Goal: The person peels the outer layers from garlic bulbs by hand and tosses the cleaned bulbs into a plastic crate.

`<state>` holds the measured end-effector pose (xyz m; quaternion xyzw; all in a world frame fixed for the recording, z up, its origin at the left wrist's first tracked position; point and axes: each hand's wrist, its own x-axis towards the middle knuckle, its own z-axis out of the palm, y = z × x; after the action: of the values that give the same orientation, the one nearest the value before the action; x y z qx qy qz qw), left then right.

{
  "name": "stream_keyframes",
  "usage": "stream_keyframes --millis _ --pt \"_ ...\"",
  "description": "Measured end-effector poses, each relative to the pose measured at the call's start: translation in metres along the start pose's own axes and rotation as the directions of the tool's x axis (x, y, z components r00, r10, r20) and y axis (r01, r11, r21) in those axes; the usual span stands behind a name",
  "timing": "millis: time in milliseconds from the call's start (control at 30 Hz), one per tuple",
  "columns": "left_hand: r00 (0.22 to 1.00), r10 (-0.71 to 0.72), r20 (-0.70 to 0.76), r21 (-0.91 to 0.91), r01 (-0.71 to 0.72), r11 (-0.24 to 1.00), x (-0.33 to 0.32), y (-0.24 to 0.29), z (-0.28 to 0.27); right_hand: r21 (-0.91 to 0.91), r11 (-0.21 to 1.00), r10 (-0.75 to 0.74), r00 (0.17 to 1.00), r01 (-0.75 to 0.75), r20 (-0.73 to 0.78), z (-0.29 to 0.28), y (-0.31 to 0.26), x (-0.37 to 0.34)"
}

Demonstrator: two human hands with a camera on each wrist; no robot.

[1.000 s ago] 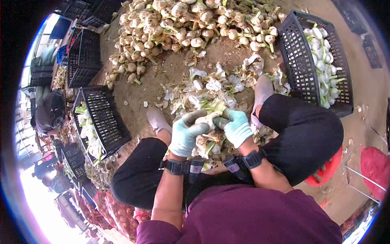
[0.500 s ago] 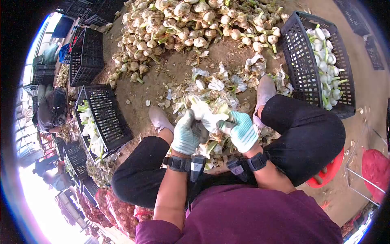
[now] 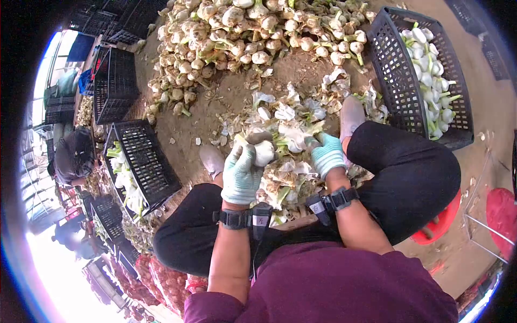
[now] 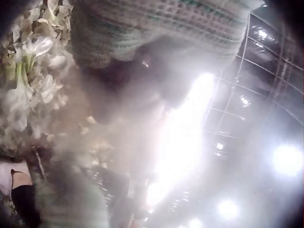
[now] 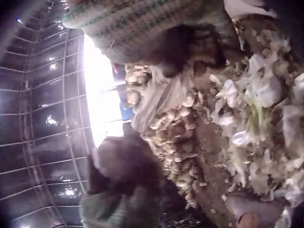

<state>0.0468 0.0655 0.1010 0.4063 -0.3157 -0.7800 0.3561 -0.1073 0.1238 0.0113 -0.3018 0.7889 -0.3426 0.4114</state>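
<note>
Beyond the heap, over the floor litter, my right hand and left hand have just drawn apart, the right pinching torn husk, the left gripping the white bulb, so its peeling looks nearly done.

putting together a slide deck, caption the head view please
Gloved left hand holds a pale garlic bulb above scattered skins, a large pile of bulbs beyond.
</note>
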Motion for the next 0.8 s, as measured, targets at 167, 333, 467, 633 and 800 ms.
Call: stream_keyframes --millis 167,333,467,633,800 --pt "1.0 0.015 0.026 0.383 -0.024 0.923 -0.001 0.002 0.003 0.228 0.932 -0.315 0.941 0.282 0.126 -0.013 -0.045 -0.025" --pt "0.992 -0.126 0.029 0.527 0.092 0.845 -0.002 0.003 0.008 0.333 0.923 -0.333 0.831 0.191 0.446 -0.017 -0.038 -0.031" --pt "0.997 -0.044 0.061 0.376 0.018 0.926 0.002 -0.006 -0.001 0.564 0.826 -0.292 0.857 0.002 0.425 -0.026 -0.042 -0.038" --pt "0.995 0.074 0.074 0.533 -0.102 0.84 0.005 -0.005 0.008 0.43 0.897 -0.227 0.939 0.1 0.257 -0.028 -0.041 -0.039" --pt "0.993 0.066 0.1 0.634 -0.114 0.765 0.008 -0.012 0.022 0.232 0.906 -0.367 0.93 0.355 0.008 -0.018 -0.044 -0.042"
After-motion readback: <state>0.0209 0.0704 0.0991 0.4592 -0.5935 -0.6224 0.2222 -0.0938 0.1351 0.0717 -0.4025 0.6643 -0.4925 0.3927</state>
